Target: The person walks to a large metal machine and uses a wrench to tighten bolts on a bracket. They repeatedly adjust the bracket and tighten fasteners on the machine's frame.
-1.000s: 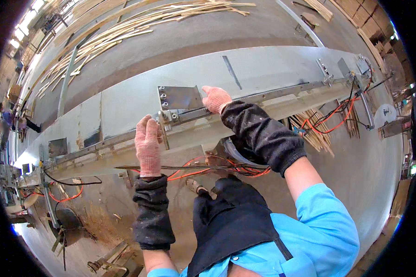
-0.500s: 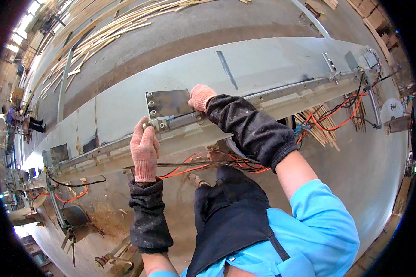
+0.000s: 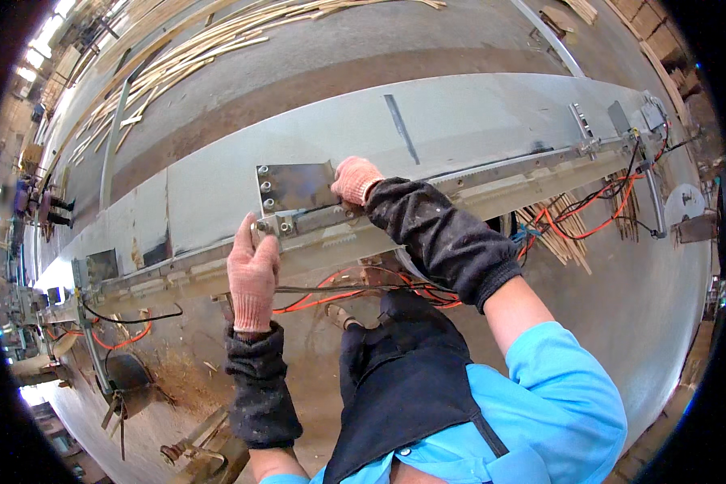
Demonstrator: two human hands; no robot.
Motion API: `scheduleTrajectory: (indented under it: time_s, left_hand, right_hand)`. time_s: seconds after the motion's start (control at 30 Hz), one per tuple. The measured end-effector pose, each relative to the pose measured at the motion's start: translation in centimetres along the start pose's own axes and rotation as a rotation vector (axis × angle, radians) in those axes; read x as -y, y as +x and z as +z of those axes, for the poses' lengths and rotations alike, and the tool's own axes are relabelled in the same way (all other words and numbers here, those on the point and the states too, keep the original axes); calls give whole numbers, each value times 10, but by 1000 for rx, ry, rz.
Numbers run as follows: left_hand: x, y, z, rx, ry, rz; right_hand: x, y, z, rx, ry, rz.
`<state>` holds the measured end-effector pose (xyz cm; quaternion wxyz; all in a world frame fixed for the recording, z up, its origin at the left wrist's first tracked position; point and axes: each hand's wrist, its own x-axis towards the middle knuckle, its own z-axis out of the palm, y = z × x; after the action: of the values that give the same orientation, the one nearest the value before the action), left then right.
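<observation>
My left hand (image 3: 252, 273), in a pinkish knit glove, reaches up to the left end of a small bolted metal block (image 3: 279, 227). Its fingers are stretched and slightly apart, with the tips against the block. A dark steel plate (image 3: 298, 184) with a row of bolts down its left side lies just beyond, on a long grey metal beam (image 3: 476, 113). My right hand (image 3: 356, 180), gloved alike, is closed at the right edge of that plate. Whatever its curled fingers hold is hidden.
A toothed rail (image 3: 492, 173) runs along the beam's near side. Orange hoses (image 3: 577, 230) and black cables hang below it. Wooden strips (image 3: 185, 60) lie across the far floor. Another fixture (image 3: 582, 127) stands on the beam at right. A person (image 3: 52, 206) is at far left.
The view has shifted slightly, so the beam sits a little lower. My right hand has drawn slightly nearer along the plate's edge, and the dark strip beside it shows less. My left hand stays at the block.
</observation>
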<state>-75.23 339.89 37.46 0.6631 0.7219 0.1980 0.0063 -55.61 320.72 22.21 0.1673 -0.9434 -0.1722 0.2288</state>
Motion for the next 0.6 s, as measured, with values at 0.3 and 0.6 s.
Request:
scheduleTrajectory:
  time_s: [0.3, 0.6]
  left_hand:
    - [9, -6, -47, 80, 550, 198]
    - [7, 16, -74, 72, 922, 442]
  right_hand:
    - [12, -8, -7, -24, 110, 91]
    - [8, -6, 0, 35, 26, 72]
